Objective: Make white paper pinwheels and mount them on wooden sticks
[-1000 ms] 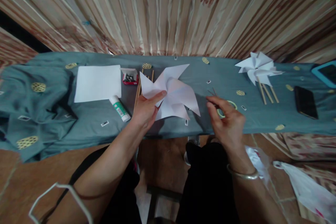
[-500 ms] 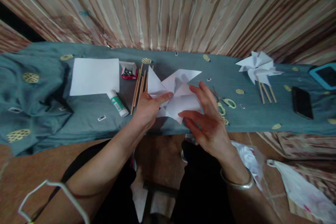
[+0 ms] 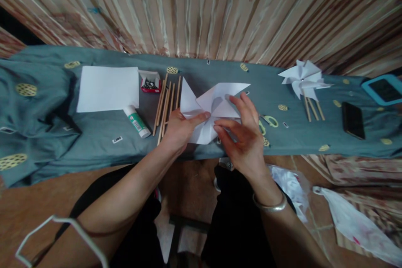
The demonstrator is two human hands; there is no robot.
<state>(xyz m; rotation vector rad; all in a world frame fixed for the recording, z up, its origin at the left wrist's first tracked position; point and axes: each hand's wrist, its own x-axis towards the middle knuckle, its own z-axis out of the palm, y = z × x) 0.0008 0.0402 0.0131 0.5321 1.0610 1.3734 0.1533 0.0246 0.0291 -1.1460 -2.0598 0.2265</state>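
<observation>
A white paper pinwheel (image 3: 216, 96) with folded, pointed blades is held over the front of the table. My left hand (image 3: 182, 130) is closed on its left side, the thumb pressed flat near the centre and the other fingers hidden beneath the paper. On the right side, my right hand (image 3: 243, 134) has its thumb and index finger together close to the centre, while its other fingers touch the upper right blade. Left of the pinwheel lie several thin wooden sticks (image 3: 165, 104). Yellow-green scissors (image 3: 269, 121) lie partly behind my right hand.
White paper sheets (image 3: 108, 88), a red box of metal pins (image 3: 150, 82) and a glue stick (image 3: 137, 122) lie to the left. Finished-looking pinwheels (image 3: 303, 77) on sticks, a black phone (image 3: 353, 120) and a blue-framed device (image 3: 385, 90) lie right. A curtain (image 3: 188, 8) hangs behind.
A curved blade on the right has been folded in towards the centre and now lies flatter. My right thumb and index finger have come closer to the middle. The view has shifted slightly.
</observation>
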